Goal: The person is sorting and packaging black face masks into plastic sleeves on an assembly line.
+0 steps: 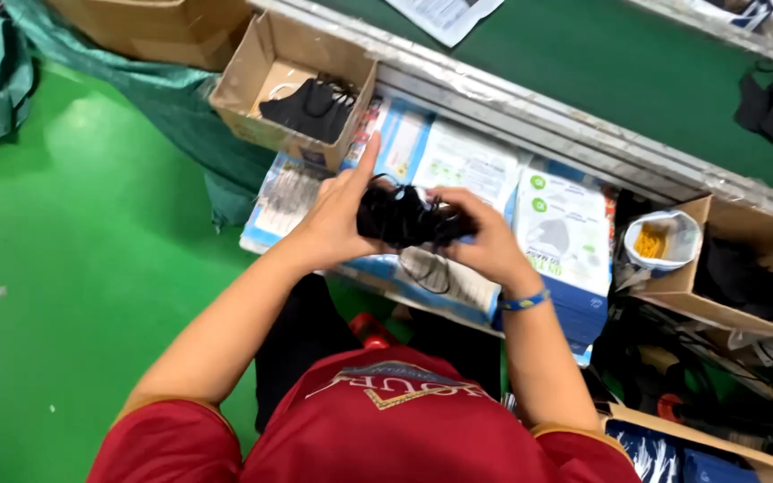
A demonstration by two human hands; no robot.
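Both my hands hold a small bunch of black face masks (404,217) with ear loops, just above flat blue-and-white packaging sheets (458,161). My left hand (337,215) grips the bunch's left side, its index finger pointing up. On the bunch's right side, my right hand (485,241) is closed around it; a blue band circles that wrist. One loop dangles below the bunch.
A cardboard box (252,85) with black masks stands at the upper left. White-and-blue mask cartons (565,233) lie to the right, beside a small tub of yellow pieces (655,241) and another cardboard box (762,259) with dark masks. A green conveyor belt (601,63) runs behind a metal rail.
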